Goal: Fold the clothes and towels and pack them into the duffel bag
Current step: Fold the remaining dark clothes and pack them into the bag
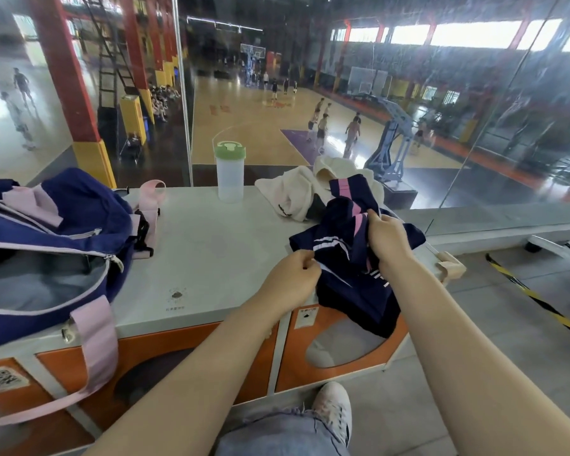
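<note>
Navy sports garment point(352, 258) with pink and white stripes lies bunched at the right end of a grey counter point(211, 245). Left hand point(293, 278) pinches its near edge; right hand point(387, 238) grips a fold higher up. Behind it sits a cream towel point(297, 192). An unzipped navy duffel bag point(46, 245) rests at left, a green-lidded bottle point(229, 172) between.
</note>
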`<state>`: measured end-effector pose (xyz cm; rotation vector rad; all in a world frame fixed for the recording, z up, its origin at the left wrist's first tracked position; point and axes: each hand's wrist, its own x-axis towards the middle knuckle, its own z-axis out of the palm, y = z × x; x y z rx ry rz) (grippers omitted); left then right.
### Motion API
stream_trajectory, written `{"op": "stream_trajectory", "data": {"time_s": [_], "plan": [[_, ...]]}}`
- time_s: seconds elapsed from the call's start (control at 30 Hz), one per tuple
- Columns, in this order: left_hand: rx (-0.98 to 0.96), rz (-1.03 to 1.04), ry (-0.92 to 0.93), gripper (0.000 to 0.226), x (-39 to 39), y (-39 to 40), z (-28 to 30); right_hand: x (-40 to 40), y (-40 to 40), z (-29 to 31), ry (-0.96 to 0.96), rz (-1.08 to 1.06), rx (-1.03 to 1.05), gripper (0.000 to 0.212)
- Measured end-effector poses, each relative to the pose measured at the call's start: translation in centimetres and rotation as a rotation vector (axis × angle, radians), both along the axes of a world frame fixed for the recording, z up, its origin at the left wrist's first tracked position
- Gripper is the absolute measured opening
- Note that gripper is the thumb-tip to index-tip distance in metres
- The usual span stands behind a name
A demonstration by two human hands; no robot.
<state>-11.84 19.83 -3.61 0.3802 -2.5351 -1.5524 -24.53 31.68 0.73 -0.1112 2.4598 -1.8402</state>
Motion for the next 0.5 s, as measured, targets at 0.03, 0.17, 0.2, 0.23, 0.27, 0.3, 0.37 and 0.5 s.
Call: {"op": "stream_trajectory", "data": {"time_s": [0.03, 0.17, 0.2, 0.23, 0.27, 0.3, 0.37, 0.5], "plan": [[0.021, 0.01, -0.023, 0.045, -0.4, 0.1, 0.3, 0.0, 0.1, 0.0, -0.004, 0.009, -0.01, 0.04], [0.15, 0.116, 0.001, 0.019, -1.7, 0.3, 1.1, 0.1, 0.3, -0.1, 0.024, 0.031, -0.001, 0.044], [0.177, 0.131, 0.01, 0.024, -1.8, 0.4, 1.2, 0.3, 0.4, -0.1, 0.035, 0.039, 0.016, 0.044], [0.188, 0.133, 0.022, 0.034, -1.9, 0.5, 1.2, 0.4, 0.4, 0.0, 0.045, 0.049, 0.032, 0.043], [0.191, 0.123, 0.033, 0.041, -1.9, 0.6, 1.2, 0.4, 0.5, -0.1, 0.053, 0.065, 0.048, 0.043], [0.196, 0.109, 0.054, 0.045, -1.9, 0.9, 1.2, 0.5, 0.6, -0.1, 0.056, 0.082, 0.061, 0.043], [0.199, 0.081, 0.103, 0.05, -2.0, 1.2, 1.3, 0.6, 0.8, -0.2, 0.062, 0.115, 0.081, 0.041], [0.116, 0.085, 0.147, 0.049, -2.9, 1.9, 1.7, 0.7, 1.1, -0.6, 0.08, 0.171, 0.08, 0.037]]}}
